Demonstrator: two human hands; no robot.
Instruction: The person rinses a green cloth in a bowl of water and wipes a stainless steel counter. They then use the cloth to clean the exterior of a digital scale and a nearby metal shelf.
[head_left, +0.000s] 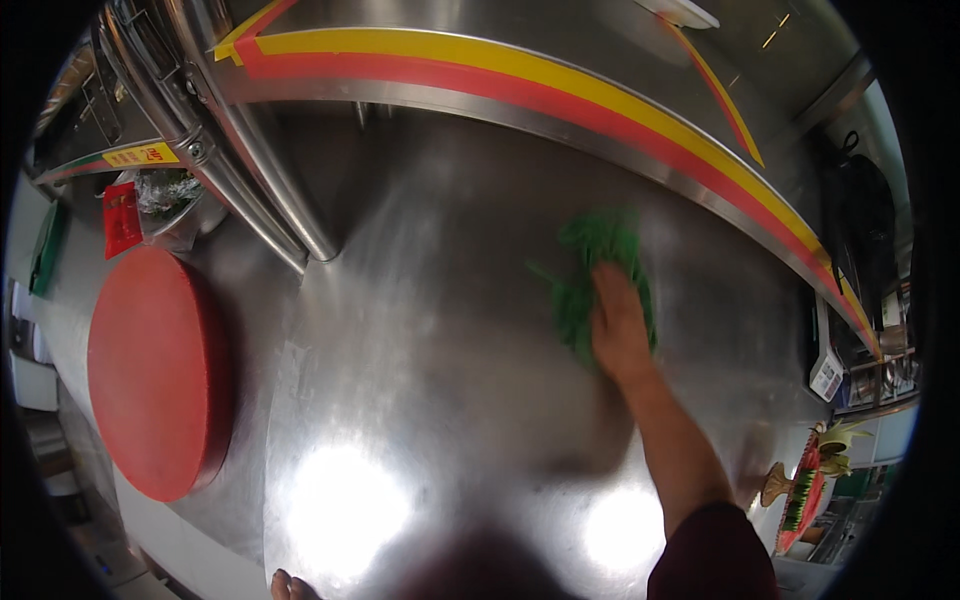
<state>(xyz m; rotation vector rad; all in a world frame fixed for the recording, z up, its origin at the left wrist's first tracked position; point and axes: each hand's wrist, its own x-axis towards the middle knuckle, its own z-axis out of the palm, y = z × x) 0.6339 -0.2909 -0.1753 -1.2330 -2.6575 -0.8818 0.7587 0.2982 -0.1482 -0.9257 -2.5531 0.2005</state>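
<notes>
My right hand (621, 322) presses on a bunched green cloth (600, 236), blurred, which lies on the stainless steel worktop (480, 360). The fingers point away from me, towards the raised shelf. Of my left hand (289, 586) only a few fingertips show, at the worktop's near left corner; the rest is out of view, so its grip cannot be made out.
A thick round red cutting board (150, 375) lies to the left, near steel posts (262, 172). Behind it stands a metal bowl (206, 214) with plastic wrap. A steel shelf edge with yellow and red tape (525, 75) crosses the far side. Decorated fruit (806, 487) stands right.
</notes>
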